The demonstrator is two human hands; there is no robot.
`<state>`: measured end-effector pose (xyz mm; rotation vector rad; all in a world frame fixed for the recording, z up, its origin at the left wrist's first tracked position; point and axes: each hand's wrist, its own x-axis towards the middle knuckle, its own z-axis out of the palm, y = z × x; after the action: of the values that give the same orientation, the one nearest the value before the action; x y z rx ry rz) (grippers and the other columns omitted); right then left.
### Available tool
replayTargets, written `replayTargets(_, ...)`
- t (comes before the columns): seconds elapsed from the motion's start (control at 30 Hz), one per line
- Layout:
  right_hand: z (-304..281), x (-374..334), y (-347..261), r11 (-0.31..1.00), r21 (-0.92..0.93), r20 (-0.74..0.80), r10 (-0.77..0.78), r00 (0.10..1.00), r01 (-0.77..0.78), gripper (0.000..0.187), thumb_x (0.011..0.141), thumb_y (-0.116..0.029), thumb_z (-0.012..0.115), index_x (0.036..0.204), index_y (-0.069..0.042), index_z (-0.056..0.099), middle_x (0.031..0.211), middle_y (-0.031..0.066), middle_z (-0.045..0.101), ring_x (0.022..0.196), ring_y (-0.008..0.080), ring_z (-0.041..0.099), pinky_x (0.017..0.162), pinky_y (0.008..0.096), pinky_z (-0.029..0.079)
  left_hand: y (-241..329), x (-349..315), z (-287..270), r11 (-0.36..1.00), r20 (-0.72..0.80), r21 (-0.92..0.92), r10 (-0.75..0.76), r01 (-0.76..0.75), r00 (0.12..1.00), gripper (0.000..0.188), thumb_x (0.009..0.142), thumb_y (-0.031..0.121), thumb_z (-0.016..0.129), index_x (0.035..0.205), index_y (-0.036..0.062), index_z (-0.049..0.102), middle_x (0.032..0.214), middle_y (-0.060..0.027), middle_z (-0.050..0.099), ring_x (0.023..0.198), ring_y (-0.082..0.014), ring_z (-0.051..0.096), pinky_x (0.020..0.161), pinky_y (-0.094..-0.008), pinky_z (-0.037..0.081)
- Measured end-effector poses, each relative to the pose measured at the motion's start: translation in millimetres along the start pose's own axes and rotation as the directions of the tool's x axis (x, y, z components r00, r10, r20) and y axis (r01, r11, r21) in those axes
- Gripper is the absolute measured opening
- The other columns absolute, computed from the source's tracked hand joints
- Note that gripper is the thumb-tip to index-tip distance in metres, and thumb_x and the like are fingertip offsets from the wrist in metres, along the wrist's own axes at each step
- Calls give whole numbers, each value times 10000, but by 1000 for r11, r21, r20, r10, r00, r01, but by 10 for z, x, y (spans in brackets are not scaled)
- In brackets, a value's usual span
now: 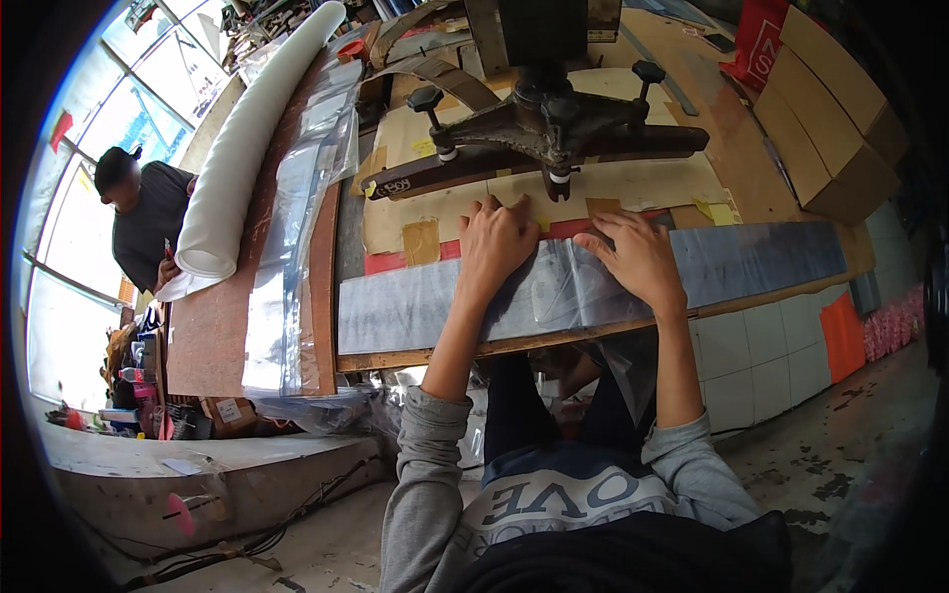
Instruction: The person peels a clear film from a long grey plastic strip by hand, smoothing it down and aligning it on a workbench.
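Note:
A clear plastic sheet [563, 287] lies over the grey strip along the front of the work table, and part of it hangs down over the edge toward my lap. My left hand [494, 242] rests on the sheet's left part, fingers spread and tips on the tan board [465, 208] behind the strip. To its right, my right hand [638, 257] lies palm down on the plastic, its thumb apart from the fingers. Just beyond my fingertips, a dark metal press bar [534, 163] hangs from a heavy bracket [554, 114] with black knobs.
Stacked clear plastic sleeves [287, 257] cover the brown side table at left. Beyond them lies a large white roll [257, 148], with another person [148, 212] standing at its end. An open cardboard box [820, 138] stands at right, near an orange sheet [841, 336].

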<state>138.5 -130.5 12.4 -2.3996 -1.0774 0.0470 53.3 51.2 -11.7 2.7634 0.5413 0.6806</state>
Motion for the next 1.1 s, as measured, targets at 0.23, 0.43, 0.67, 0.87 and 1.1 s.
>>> replayTargets(0.23,185,-39,-47,963,-269,-118,-5,993,-27,530,900,-497,489,1188,-71,613,1285,63,555,1280,274,401,984,583,304,30,27,-32,999,58,5,-45,45,997,450,748,292,568,1155,121,655,860,-190,614,858,-335,582,746,-455,418)
replayTargets(0.43,215,-9,-24,937,-334,-155,47,987,-97,461,924,-448,480,1249,-135,577,1359,142,452,1315,354,326,1024,621,242,18,21,21,1000,6,-9,-19,20,1000,496,724,317,576,1163,95,642,863,-219,616,830,-347,589,715,-449,411)
replayTargets(0.67,259,74,104,924,-372,-229,2,973,-90,428,897,-428,537,1248,-187,580,1304,149,460,1306,373,311,993,661,244,47,46,10,1000,46,-5,-26,26,999,520,729,323,571,1181,72,630,865,-222,616,858,-340,583,740,-439,411)
replayTargets(0.87,278,141,124,936,-344,-228,-9,974,-72,407,880,-398,574,1229,-189,594,1292,142,467,1282,367,345,983,663,256,44,66,-7,1000,53,-2,-30,30,998,525,729,315,570,1185,62,625,878,-225,615,862,-339,581,754,-435,409)
replayTargets(1.1,181,205,99,973,-227,-254,-32,967,-27,386,856,-312,632,1160,-75,620,1222,134,531,1188,306,476,986,535,348,85,61,-48,999,47,31,-40,39,998,484,756,305,567,1164,54,633,890,-211,618,868,-328,584,767,-441,408)
